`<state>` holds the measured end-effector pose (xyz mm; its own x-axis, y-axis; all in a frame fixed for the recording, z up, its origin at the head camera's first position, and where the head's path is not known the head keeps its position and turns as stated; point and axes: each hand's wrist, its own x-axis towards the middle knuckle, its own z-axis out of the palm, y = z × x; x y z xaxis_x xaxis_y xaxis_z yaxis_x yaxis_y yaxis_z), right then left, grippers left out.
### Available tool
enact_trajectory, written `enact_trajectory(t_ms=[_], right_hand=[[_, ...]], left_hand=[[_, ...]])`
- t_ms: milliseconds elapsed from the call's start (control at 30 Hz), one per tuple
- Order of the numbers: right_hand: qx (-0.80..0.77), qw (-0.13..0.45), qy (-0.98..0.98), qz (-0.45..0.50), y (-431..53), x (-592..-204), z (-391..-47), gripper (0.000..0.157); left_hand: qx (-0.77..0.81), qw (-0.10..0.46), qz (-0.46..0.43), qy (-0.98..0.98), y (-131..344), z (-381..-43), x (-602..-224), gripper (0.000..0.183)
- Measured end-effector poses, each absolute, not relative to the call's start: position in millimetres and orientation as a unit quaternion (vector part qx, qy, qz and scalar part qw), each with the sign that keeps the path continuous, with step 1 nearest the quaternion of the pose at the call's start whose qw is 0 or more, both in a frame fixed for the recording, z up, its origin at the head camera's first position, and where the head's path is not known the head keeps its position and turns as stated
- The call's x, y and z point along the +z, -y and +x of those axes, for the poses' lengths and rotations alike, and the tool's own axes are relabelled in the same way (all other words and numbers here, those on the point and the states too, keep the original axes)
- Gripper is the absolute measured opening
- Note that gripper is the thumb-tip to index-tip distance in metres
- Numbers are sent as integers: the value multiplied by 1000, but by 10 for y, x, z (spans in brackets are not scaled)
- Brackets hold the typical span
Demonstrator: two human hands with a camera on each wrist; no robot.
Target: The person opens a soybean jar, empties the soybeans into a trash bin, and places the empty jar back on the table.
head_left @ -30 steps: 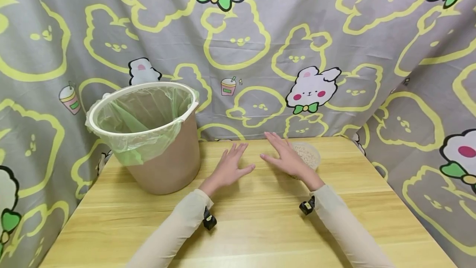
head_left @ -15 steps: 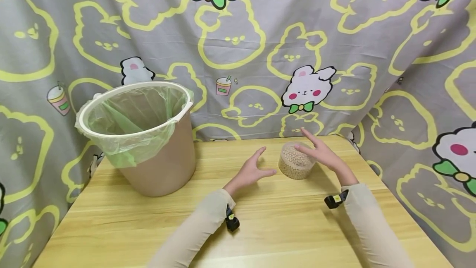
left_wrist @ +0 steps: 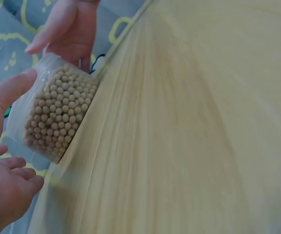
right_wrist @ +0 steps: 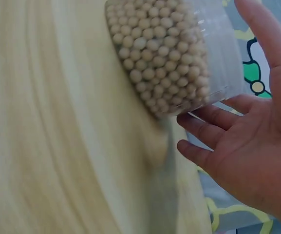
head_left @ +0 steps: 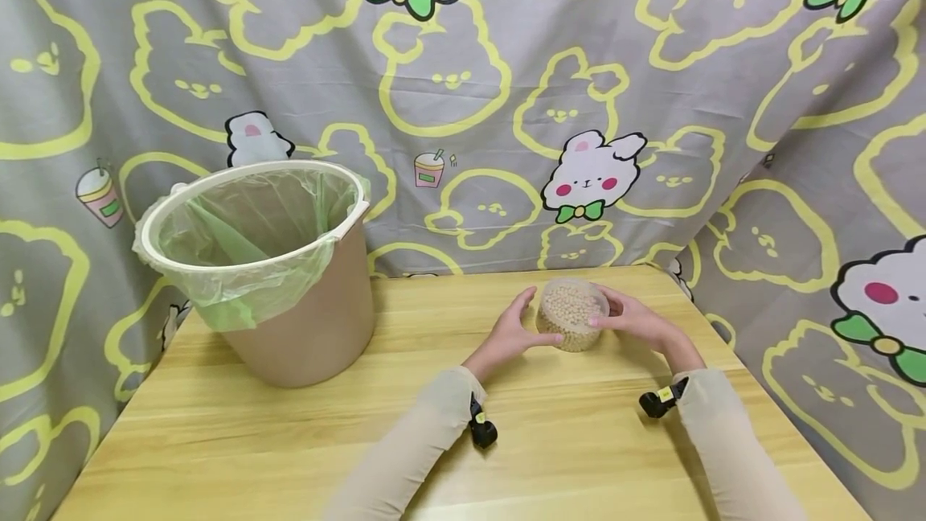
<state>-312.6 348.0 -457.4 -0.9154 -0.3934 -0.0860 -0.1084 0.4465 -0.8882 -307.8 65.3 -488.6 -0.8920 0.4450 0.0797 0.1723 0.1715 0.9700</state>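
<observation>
A clear round plastic jar (head_left: pixel 573 313) of small pale beige balls stands upright toward the back right of the table. My left hand (head_left: pixel 510 336) is on its left side, thumb at the jar's front and fingers spread and apart from it in the left wrist view. On the other side is my right hand (head_left: pixel 640 322); its fingertips (right_wrist: pixel 191 122) meet or nearly meet the jar's side, while the thumb stretches beside the top. Neither hand is closed round the jar. The beige balls (left_wrist: pixel 60 109) fill the lower part of it.
A large beige-brown bucket (head_left: pixel 311 328) with a pale rim and a green plastic bag liner (head_left: pixel 239 296) stands at the table's back left. Behind the wooden table (head_left: pixel 289 449) hangs a grey cartoon-print curtain (head_left: pixel 448 111), and it continues along both sides.
Both hands have moved right and come around the jar, the right one passing from in front of it to its right side. The jar stays on the table.
</observation>
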Motion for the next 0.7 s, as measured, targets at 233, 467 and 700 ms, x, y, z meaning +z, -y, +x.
enact_trajectory(t_ms=[233,467,700], right_hand=[[-517,140,-824,-183,-3513,-4699,-3164,94],[-533,148,-812,-188,-3526,-4761,-3202,102],[-530,114,-822,-173,-3484,-4765,-3193,98]], left_hand=[[644,127,200,-728,-744,-3109,-4940,104],[653,110,207,-720,-809,-3134,-4951,98],[689,99,193,-692,-875,-3177,-4947,89]])
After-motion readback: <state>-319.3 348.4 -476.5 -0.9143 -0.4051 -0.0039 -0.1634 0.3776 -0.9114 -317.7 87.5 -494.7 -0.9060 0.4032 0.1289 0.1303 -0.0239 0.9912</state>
